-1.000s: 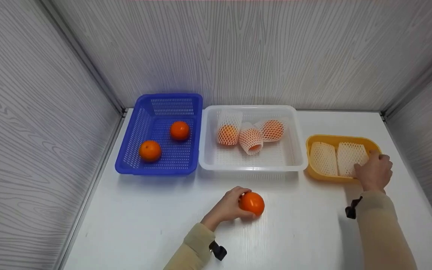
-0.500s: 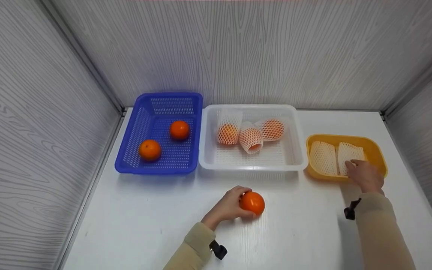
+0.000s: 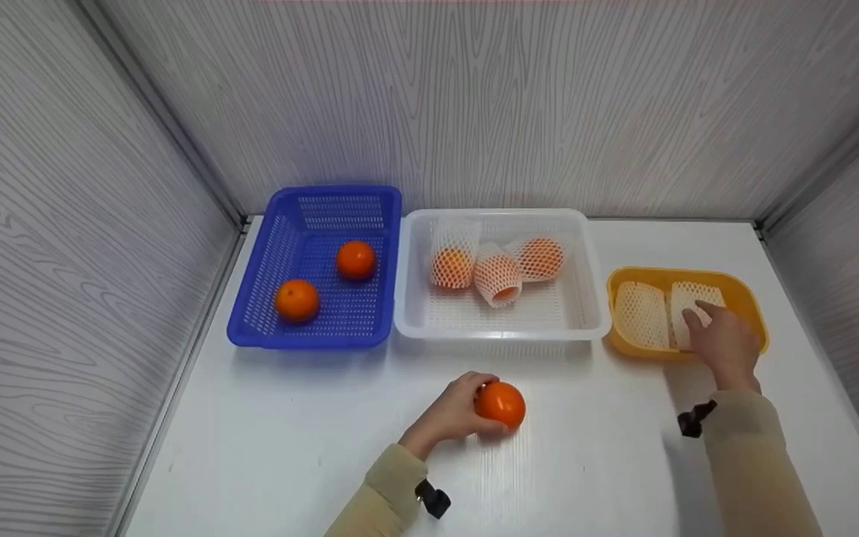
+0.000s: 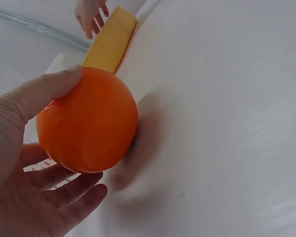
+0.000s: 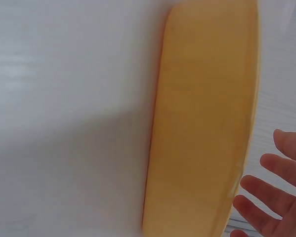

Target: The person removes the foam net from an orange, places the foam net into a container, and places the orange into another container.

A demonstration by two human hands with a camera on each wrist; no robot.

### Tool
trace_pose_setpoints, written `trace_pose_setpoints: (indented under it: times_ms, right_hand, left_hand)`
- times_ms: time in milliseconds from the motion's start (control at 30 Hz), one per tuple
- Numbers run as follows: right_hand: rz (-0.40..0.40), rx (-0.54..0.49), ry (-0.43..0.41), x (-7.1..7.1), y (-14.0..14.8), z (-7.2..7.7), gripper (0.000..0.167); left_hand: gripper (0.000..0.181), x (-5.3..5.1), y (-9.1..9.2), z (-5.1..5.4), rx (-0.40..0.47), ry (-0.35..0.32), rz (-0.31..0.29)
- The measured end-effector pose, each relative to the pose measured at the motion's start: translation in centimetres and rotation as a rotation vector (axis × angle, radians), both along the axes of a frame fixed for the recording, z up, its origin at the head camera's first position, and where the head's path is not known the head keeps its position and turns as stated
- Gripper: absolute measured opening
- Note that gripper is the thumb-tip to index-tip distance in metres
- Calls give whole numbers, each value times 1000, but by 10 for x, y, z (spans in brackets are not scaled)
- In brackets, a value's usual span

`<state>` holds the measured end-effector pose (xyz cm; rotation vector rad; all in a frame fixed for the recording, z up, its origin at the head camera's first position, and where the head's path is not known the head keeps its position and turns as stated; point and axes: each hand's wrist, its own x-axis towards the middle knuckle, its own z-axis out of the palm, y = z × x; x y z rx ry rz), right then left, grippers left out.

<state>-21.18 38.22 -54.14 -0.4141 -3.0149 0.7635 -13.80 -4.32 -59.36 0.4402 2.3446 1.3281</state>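
Observation:
My left hand (image 3: pixel 463 409) grips a bare orange (image 3: pixel 502 406) at the middle front of the table; in the left wrist view the thumb lies over the orange (image 4: pixel 88 121) and the fingers reach below it. My right hand (image 3: pixel 726 341) is over the near right part of the yellow basket (image 3: pixel 754 309), by the right-hand white foam net sleeve (image 3: pixel 689 317). In the right wrist view that hand (image 5: pixel 281 187) has its fingers spread beside the basket's rim, holding nothing visible. A second foam net sleeve (image 3: pixel 642 317) lies to the left in the same basket.
Left of centre stands a blue basket (image 3: pixel 258 276) with two bare oranges (image 3: pixel 356 260). Between it and the yellow basket is a white basket (image 3: pixel 500 333) holding three oranges in foam nets (image 3: pixel 498 276). A panel wall (image 3: pixel 474 112) rises behind the baskets.
My right hand has moved left from the yellow basket's right rim to over the right-hand net sleeve, its fingers lifting slightly since. The left hand and its orange have stayed put.

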Motion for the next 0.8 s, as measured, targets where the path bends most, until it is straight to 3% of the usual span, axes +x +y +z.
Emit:
trace_pose_setpoints:
  times_ms: [200,467,667,800]
  right_hand:
    - [2,-99,145,7,-22,11,56]
    - [36,-185,381,18,-68,24,53]
    - [125,-280,513,24,-100,29,48]
    - [183,-324,554,28,-119,32,47]
  left_hand:
    - [74,1,0,-1,11,-40,11]
    - [74,2,-5,4,54,-30,31]
    - [72,3,-14,18,76,29,20]
    - [75,4,-20,31,80,59,33]
